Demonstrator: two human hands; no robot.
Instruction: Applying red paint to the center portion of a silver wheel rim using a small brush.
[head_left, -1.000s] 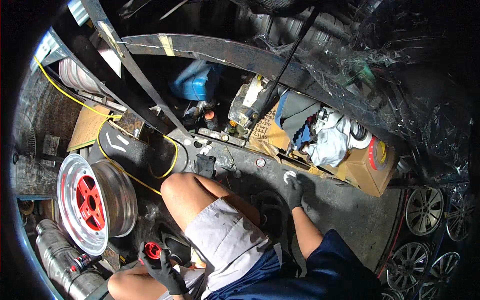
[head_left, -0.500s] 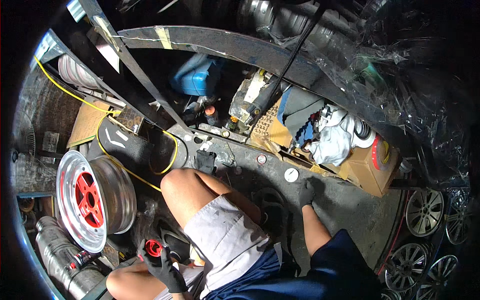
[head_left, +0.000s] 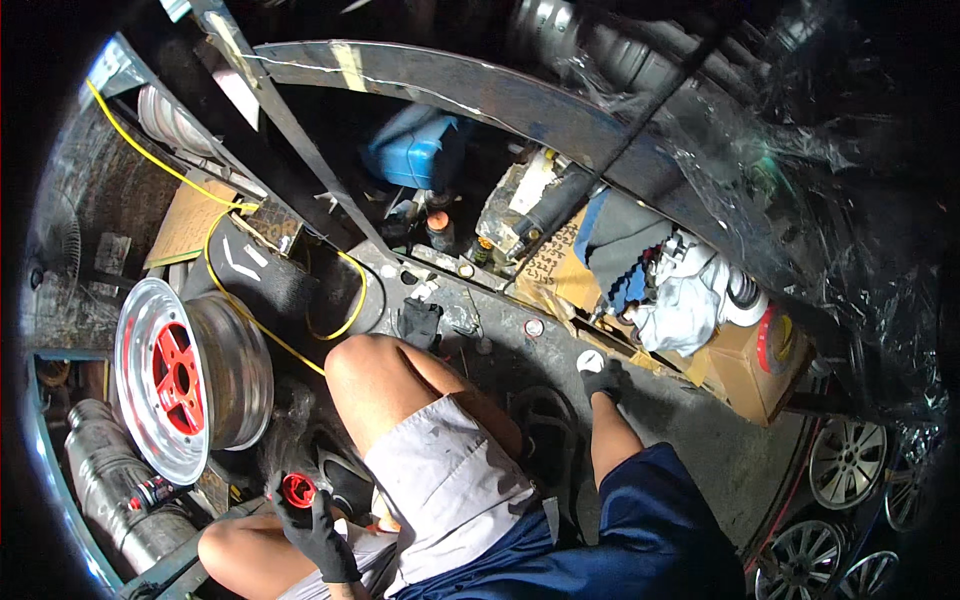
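Nearest, at the lower left, the left hand (head_left: 312,528) in a black glove has its grip wrapped around a small red round part (head_left: 297,489), fingers curled about it, held beside the person's bent knee. Just beyond it a silver wheel rim (head_left: 190,375) with a red centre stands on edge on the floor, and a grey ribbed hose (head_left: 100,495) lies at the floor's left edge below the rim.

Further out, across the grey shorts, the right hand (head_left: 603,379), also gloved in black, reaches down to the concrete floor (head_left: 700,440). Its fingertips rest at a small white disc (head_left: 589,360) lying on the floor; whether the grip is pinching the disc or only pressing on it I cannot tell. A second small round cap (head_left: 534,327) lies a little farther on, apart from the hand.

Beyond these, a cardboard box (head_left: 750,365) with crumpled rags sits along the floor's far edge, a yellow cable (head_left: 250,320) loops past the rim, and a blue plastic container (head_left: 415,150) stands farthest away under a curved metal bar (head_left: 520,100).
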